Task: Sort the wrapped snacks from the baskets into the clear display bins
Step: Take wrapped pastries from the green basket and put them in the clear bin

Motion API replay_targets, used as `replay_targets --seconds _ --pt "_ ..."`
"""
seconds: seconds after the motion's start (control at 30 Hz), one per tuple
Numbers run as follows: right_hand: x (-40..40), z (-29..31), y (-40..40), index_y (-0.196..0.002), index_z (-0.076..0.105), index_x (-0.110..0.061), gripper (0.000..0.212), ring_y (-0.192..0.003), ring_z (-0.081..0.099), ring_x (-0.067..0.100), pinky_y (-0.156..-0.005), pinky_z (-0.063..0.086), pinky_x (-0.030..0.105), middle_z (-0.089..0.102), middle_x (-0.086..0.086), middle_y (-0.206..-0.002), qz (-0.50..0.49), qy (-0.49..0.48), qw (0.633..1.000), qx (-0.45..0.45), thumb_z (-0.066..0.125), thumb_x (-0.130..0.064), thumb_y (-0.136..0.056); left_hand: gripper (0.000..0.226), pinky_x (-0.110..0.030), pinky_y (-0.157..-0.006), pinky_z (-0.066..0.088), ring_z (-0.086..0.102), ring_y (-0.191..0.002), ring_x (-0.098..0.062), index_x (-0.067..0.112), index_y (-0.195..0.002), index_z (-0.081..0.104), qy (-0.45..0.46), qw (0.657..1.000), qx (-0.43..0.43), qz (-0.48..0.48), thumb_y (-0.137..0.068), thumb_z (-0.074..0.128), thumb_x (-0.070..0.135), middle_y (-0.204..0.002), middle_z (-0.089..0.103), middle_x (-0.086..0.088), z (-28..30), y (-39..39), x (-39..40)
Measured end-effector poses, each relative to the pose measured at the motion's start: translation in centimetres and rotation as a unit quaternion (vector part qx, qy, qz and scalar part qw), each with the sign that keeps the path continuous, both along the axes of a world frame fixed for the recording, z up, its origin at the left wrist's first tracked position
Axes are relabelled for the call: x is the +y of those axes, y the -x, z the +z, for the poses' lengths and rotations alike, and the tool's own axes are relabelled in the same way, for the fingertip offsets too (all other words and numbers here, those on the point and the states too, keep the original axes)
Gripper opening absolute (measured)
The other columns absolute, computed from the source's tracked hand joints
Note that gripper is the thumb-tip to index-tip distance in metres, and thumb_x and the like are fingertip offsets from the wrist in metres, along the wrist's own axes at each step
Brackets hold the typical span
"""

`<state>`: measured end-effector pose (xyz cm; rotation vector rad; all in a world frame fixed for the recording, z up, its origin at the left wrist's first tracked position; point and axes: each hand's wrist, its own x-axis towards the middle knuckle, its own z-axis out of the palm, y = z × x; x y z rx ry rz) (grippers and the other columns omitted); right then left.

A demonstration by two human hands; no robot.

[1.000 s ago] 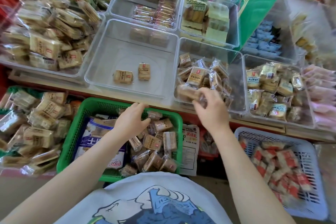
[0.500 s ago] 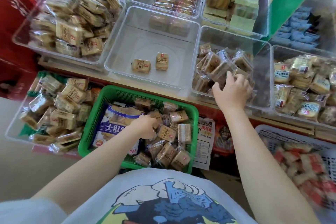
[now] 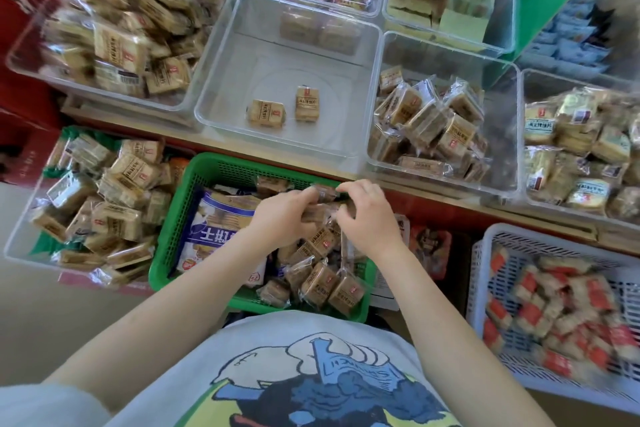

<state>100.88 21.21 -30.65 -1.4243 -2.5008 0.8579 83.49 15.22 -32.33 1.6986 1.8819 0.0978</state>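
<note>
Both hands work inside the green basket [image 3: 194, 218]: the left hand [image 3: 284, 218] grips a cluster of brown wrapped snacks [image 3: 322, 284], and the right hand [image 3: 370, 218] curls over the same pile, its hold unclear. Lift only matching packets, clear of the blue bag [image 3: 221, 218] beside them. The near-empty clear bin [image 3: 221, 87] lies just beyond the basket; the fuller bin [image 3: 505, 135] stands to its right.

The scene is lit brightly and evenly, with soft shadows. Glare is seen on the clear bins [image 3: 221, 80]. Straight edges are bowed by wide-angle distortion, and the white basket [image 3: 485, 253] is smeared by blur.
</note>
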Motion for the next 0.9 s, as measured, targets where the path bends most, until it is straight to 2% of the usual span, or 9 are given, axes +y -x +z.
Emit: replay_targets --seconds 0.13,0.27,0.37,0.53,0.67,0.73,0.8,0.83,0.9 --pt "-0.3 1.1 0.4 -0.140 0.049 -0.018 0.052 -0.123 0.044 0.020 -0.103 0.040 0.036 0.054 0.000 -0.133 0.040 0.067 0.997 -0.010 0.062 -0.021 -0.090 0.037 -0.036 -0.075 0.050 0.054 -0.098 -0.019 0.026 -0.116 0.055 -0.063 0.995 -0.077 0.030 -0.081 0.066 0.024 -0.108 0.062 0.006 2.7 -0.5 1.6" --pt "0.6 2.3 -0.8 -0.131 0.056 -0.018 0.040 -0.118 0.050 0.018 -0.096 0.043 0.032 0.059 -0.001 -0.126 -0.006 0.028 1.000 0.002 0.063 -0.018 -0.091 0.045 -0.031 -0.085 0.043 0.051 -0.113 -0.024 0.020 -0.125 0.056 -0.120 0.984 -0.120 0.050 -0.083 0.069 0.014 -0.122 0.059 -0.003 3.8 -1.1 2.1" --pt "1.9 3.7 -2.5 -0.118 0.060 -0.018 0.029 -0.106 0.054 0.017 -0.083 0.047 0.032 0.062 -0.003 -0.111 -0.043 -0.009 0.999 0.029 0.066 -0.024 -0.091 0.064 -0.031 -0.098 0.042 0.043 -0.130 -0.020 0.022 -0.144 0.041 -0.136 0.978 -0.123 0.098 -0.087 0.069 0.019 -0.142 0.047 -0.003 4.3 -1.1 2.4" --pt "6.1 7.2 -5.6 -0.108 0.060 -0.016 0.020 -0.085 0.054 0.015 -0.064 0.042 0.028 0.058 -0.004 -0.099 -0.170 -0.116 0.977 0.058 0.066 -0.026 -0.091 0.041 -0.035 -0.087 0.050 0.057 -0.110 -0.016 0.023 -0.134 0.050 -0.061 0.989 -0.084 0.108 -0.095 0.059 0.033 -0.122 0.060 0.003 4.5 -1.1 3.2" --pt "11.1 7.9 -7.1 -0.131 0.060 -0.017 0.037 -0.084 0.053 0.014 -0.066 0.041 0.025 0.059 0.007 -0.116 -0.268 -0.195 0.943 0.026 0.063 -0.016 -0.094 0.037 -0.036 -0.082 0.052 0.058 -0.100 -0.015 0.023 -0.132 0.053 -0.025 0.991 -0.092 0.098 -0.097 0.057 0.034 -0.112 0.061 0.006 4.0 -1.9 3.2" --pt "12.9 7.6 -6.9 -0.139 0.053 -0.017 0.042 -0.086 0.055 0.016 -0.064 0.042 0.024 0.053 0.010 -0.124 -0.264 -0.187 0.946 -0.018 0.058 -0.014 -0.097 0.036 -0.033 -0.077 0.051 0.056 -0.094 -0.012 0.024 -0.131 0.052 -0.023 0.988 -0.100 0.113 -0.097 0.056 0.033 -0.106 0.058 0.010 3.8 -2.4 3.3" --pt "13.7 6.5 -6.0 -0.145 0.044 -0.021 0.047 -0.112 0.057 0.028 -0.076 0.048 0.028 0.042 0.014 -0.141 -0.209 -0.109 0.969 -0.069 0.053 -0.024 -0.099 0.036 -0.034 -0.078 0.052 0.056 -0.094 -0.012 0.023 -0.131 0.052 -0.015 0.987 -0.103 0.121 -0.097 0.056 0.031 -0.108 0.059 0.008 3.8 -2.8 3.5" --pt "13.7 5.8 -5.5 -0.150 0.037 -0.026 0.053 -0.132 0.044 0.034 -0.092 0.049 0.037 0.030 0.014 -0.154 -0.175 -0.062 0.977 -0.100 0.050 -0.035 -0.100 0.036 -0.035 -0.080 0.053 0.057 -0.096 -0.013 0.023 -0.131 0.052 -0.010 0.987 -0.102 0.122 -0.096 0.056 0.031 -0.111 0.061 0.006 3.8 -3.0 3.6" --pt "13.1 4.3 -4.8 -0.156 0.024 -0.036 0.063 -0.151 0.009 0.039 -0.117 0.025 0.057 0.000 0.014 -0.166 -0.125 -0.024 0.978 -0.163 0.045 -0.053 -0.098 0.035 -0.035 -0.083 0.053 0.058 -0.102 -0.014 0.023 -0.130 0.054 -0.018 0.987 -0.099 0.124 -0.096 0.056 0.030 -0.117 0.062 0.003 3.9 -3.4 3.7"
